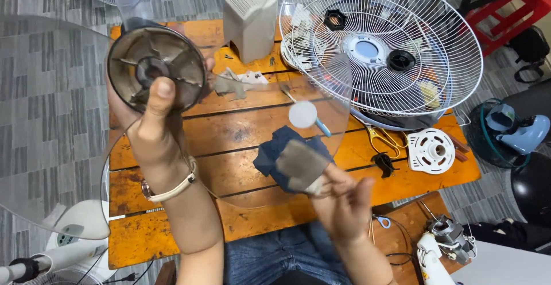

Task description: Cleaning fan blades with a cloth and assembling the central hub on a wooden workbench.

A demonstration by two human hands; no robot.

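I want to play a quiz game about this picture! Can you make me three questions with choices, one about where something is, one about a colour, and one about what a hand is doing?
1. Where does the white fan grille lie?
A. on the wooden table
B. on the floor
C. on the person's lap

2. What colour is the cloth by the right hand?
A. yellow
B. dark blue
C. pink

3. What is the left hand doing?
A. lying flat on the table
B. holding up the clear fan blade's hub
C. gripping scissors

Answers:
1. A, the grille rests on the orange wooden table at its far right.
2. B, the cloth is dark blue.
3. B, the thumb presses on the hub, raised above the table.
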